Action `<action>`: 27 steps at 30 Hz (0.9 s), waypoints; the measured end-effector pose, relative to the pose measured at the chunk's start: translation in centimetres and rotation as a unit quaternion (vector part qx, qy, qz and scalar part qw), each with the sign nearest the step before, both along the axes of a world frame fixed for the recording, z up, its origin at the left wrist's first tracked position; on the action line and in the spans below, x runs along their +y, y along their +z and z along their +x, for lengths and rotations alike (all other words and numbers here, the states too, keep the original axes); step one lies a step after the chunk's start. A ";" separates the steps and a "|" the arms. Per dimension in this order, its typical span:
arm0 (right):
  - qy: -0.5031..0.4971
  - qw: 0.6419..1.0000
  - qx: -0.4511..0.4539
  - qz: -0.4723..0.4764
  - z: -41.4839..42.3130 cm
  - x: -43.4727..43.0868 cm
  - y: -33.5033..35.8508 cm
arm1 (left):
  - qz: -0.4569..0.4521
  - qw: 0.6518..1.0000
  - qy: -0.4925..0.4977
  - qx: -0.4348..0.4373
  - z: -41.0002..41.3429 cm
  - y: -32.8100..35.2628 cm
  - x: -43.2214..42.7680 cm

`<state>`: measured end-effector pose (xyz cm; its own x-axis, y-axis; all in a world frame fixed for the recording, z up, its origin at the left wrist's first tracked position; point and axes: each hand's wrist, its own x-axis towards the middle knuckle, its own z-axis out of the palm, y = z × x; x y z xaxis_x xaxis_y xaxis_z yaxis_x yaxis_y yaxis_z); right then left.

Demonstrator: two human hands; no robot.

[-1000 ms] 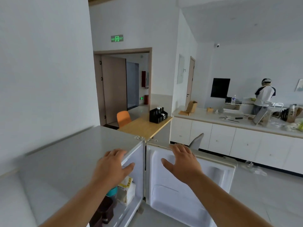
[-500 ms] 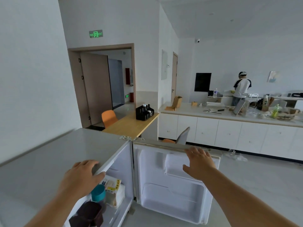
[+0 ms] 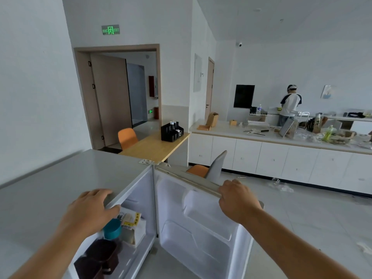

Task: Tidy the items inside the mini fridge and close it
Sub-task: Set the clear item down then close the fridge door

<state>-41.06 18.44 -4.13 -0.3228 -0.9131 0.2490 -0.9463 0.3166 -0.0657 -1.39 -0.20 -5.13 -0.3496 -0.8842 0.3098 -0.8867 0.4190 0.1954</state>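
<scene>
Head view: my left hand (image 3: 90, 212) grips the front edge of the fridge (image 3: 66, 184) top at 7 o'clock. My right hand (image 3: 238, 200) curls over the top edge of the open door (image 3: 201, 234) at 5 o'clock. Inside, below my left hand: teal cup (image 3: 112, 228), carton (image 3: 133, 223), dark tubs (image 3: 103, 252).

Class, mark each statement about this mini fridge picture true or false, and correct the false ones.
1. The door stands open. True.
2. The right hand grips the door's top edge. True.
3. The left hand holds the teal cup. False: it grips the front edge of the fridge top; the cup sits inside, below it.
4. The dark brown containers sit on the fridge top. False: they are inside the fridge.
5. A person stands at the far counter. True.
</scene>
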 end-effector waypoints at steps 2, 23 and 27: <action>0.026 0.999 -0.024 -0.009 0.6 0.1 -0.1 | 0.000 1.000 -0.004 0.001 0.0 0.0 0.1; 0.194 0.959 -0.197 -0.068 14.1 -0.5 -0.8 | 0.005 1.000 -0.025 0.009 0.6 0.0 0.4; 0.201 0.957 -0.199 -0.066 14.3 -1.0 -1.1 | 0.002 1.000 -0.023 0.013 0.7 -0.2 0.2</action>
<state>-26.74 17.42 -5.27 -0.0460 -0.9527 0.3005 -0.8817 -0.1027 -0.4605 -0.72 -0.05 -5.36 -0.3811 -0.8691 0.3154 -0.8612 0.4577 0.2207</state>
